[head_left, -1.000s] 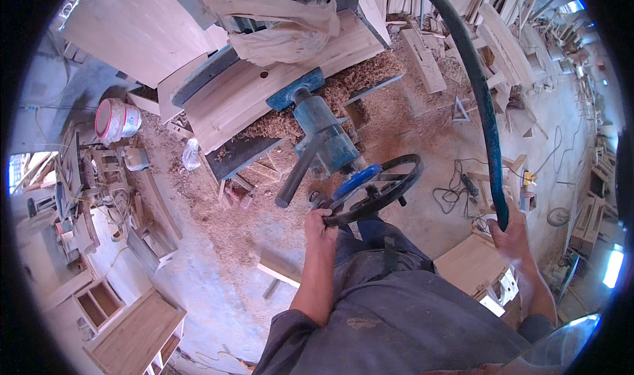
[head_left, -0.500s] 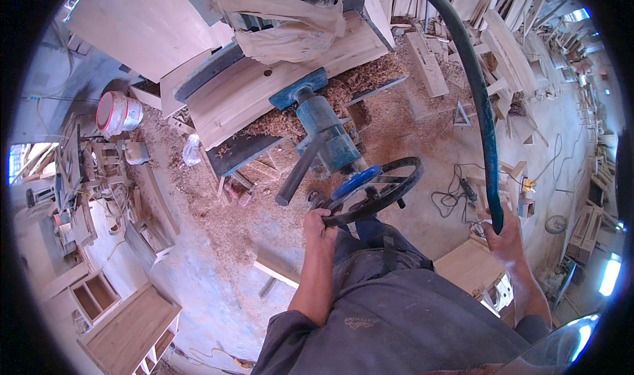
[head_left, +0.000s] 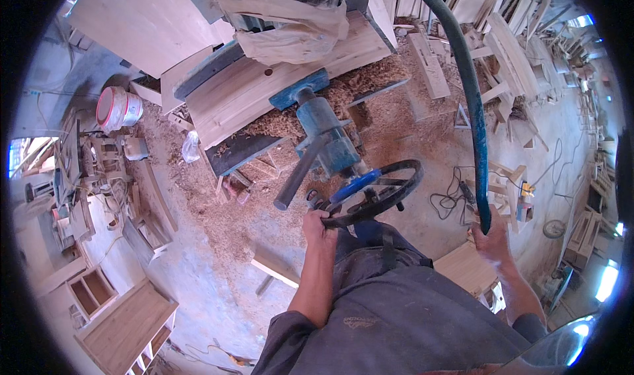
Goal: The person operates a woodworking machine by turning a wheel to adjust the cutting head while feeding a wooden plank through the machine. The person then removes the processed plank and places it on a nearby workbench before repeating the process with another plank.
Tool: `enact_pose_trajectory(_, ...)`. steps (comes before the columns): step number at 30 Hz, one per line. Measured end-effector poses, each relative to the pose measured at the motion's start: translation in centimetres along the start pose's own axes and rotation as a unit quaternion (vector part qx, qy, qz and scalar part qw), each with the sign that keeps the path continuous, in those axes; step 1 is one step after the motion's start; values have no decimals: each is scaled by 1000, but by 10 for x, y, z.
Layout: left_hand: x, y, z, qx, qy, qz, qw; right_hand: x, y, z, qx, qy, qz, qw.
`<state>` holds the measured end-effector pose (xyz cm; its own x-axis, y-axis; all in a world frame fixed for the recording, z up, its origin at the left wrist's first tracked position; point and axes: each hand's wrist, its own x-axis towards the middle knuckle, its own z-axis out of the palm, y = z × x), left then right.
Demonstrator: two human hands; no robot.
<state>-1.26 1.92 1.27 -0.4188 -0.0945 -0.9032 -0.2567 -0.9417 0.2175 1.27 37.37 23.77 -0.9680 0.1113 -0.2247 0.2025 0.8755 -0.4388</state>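
My left hand is closed round the rim of a black handwheel in front of my waist. A smaller blue wheel sits just behind it, on the blue clamp cylinder of a machine. The clamp's foot lies against a long pale wooden board with a round hole in it. To the right, my right hand grips the lower end of a long curved lever, dark above and blue below, which rises out of view at the top.
Wood shavings cover the machine bed and floor. A dark bar handle juts from the clamp. Plastic sheeting hangs over the machine's top. Left stands a white-and-red bucket; right lie a tangled black cable and stacked timber.
My right hand has moved a little to the left, and the lever's lower end has swung left with it. The left hand stays at the handwheel's rim.
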Motion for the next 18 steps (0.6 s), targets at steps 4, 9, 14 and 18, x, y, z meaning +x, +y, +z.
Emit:
enact_pose_trajectory(4, 6, -2, -8, 1, -27, 5, 1000, 6, 5, 12, 11, -11, 19, 1000)
enact_pose_trajectory(9, 5, -4, -5, -21, -15, 5, 1000, 18, 4, 37, 10, 20, 3, 1000)
enact_pose_trajectory(14, -1, -8, -1, -36, 3, 26, 999, 30, 10, 64, 7, 8, -3, 1000)
enact_pose_trajectory(18, -4, -6, -3, -34, 24, 19, 999, 41, 22, 98, 3, -10, 56, 998)
